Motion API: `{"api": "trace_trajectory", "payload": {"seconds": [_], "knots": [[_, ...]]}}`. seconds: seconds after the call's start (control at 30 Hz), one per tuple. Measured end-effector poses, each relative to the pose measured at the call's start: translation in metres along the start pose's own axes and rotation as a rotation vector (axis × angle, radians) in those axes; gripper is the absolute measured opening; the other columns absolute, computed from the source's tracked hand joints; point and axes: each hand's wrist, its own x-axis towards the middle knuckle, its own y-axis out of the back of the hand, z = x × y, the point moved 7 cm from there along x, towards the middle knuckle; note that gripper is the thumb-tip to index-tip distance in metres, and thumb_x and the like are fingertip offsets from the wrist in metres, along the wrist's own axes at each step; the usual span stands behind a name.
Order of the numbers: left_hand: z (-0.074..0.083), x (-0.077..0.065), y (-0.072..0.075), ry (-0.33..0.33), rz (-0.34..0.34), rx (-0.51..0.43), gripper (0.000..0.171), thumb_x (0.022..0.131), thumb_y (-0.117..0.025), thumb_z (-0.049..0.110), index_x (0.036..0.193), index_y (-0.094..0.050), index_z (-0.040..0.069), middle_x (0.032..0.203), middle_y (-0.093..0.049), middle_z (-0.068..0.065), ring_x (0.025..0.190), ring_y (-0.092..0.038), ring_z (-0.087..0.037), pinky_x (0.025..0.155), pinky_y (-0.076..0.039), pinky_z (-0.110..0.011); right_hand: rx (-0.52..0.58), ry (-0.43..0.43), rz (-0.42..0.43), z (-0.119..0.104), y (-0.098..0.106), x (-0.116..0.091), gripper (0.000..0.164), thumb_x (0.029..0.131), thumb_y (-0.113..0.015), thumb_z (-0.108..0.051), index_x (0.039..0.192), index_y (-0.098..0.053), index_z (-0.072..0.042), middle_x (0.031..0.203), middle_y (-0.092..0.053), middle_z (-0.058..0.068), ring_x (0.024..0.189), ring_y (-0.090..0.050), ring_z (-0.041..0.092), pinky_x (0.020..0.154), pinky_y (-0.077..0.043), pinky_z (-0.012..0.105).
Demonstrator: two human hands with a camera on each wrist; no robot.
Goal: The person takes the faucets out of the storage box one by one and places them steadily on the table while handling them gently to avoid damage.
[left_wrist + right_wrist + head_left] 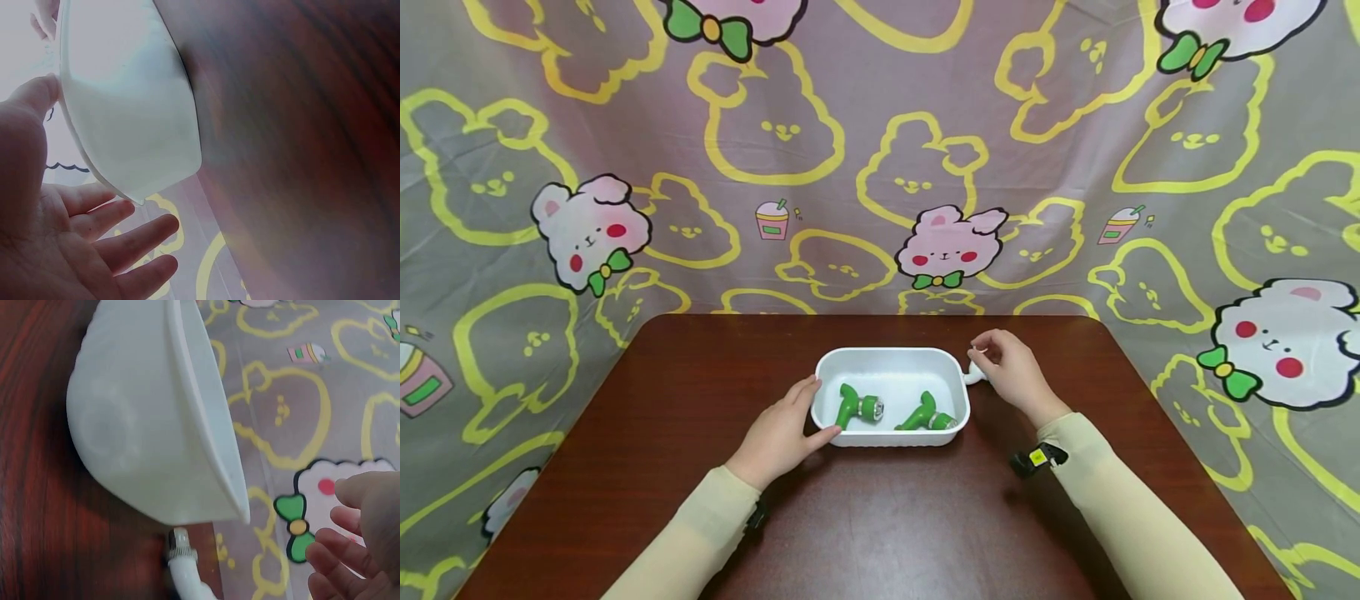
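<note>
Head view: I rest left hand, fingers loose, against white plastic tub; right hand pinches white part beside rim; next, lift it in.

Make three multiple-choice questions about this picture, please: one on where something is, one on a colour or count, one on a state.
1. Where are the green nozzles?
A. inside the white tray
B. on the bare table
C. in the right hand

2. How many green nozzles are there?
A. one
B. two
C. four

3. How is the left hand?
A. closed in a fist away from the tray
B. open, fingers against the tray's left end
C. lifted high above the table

Answers: 1 A, both lie on the tray floor; 2 B, two green pieces show in the head view; 3 B, the fingers are straight at the tray rim.
</note>
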Motion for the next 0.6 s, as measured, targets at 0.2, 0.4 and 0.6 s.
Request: {"api": "trace_trajectory", "payload": {"seconds": [0.2, 0.4, 0.6], "knots": [[0.000, 0.000, 0.001, -0.002, 0.003, 0.002, 0.088, 0.089, -0.078, 0.051, 0.151, -0.046, -0.002, 0.155, -0.048, -0.022, 0.128, -0.061, -0.039, 0.102, -0.053, -0.051, -0.021, 0.048, -0.042, -0.019, -0.008, 0.000, 0.018, 0.098, -0.071, -0.015, 0.112, -0.068, -0.004, 0.106, -0.064, 0.011, 0.097, -0.063, 0.032, 0.085, -0.054, 0.044], [0.000, 0.000, 0.000, 0.001, 0.002, 0.003, 0.088, 0.089, -0.078, 0.051, 0.152, -0.045, -0.002, 0.155, -0.048, -0.021, 0.127, -0.062, -0.039, 0.102, -0.053, -0.051, -0.039, 0.125, -0.072, -0.045, -0.012, 0.000, 0.019, 0.097, -0.073, -0.015, 0.112, -0.068, -0.005, 0.102, -0.064, 0.009, 0.094, -0.062, 0.026, 0.085, -0.053, 0.042], [0.000, 0.000, 0.000, 0.001, 0.001, 0.002, 0.088, 0.090, -0.077, 0.051, 0.152, -0.045, -0.002, 0.155, -0.048, -0.022, 0.127, -0.062, -0.040, 0.102, -0.053, -0.051, -0.077, 0.183, -0.104, -0.066, -0.020, -0.002, 0.021, 0.097, -0.073, -0.019, 0.113, -0.068, -0.007, 0.107, -0.065, 0.009, 0.098, -0.062, 0.027, 0.083, -0.054, 0.040]]}}
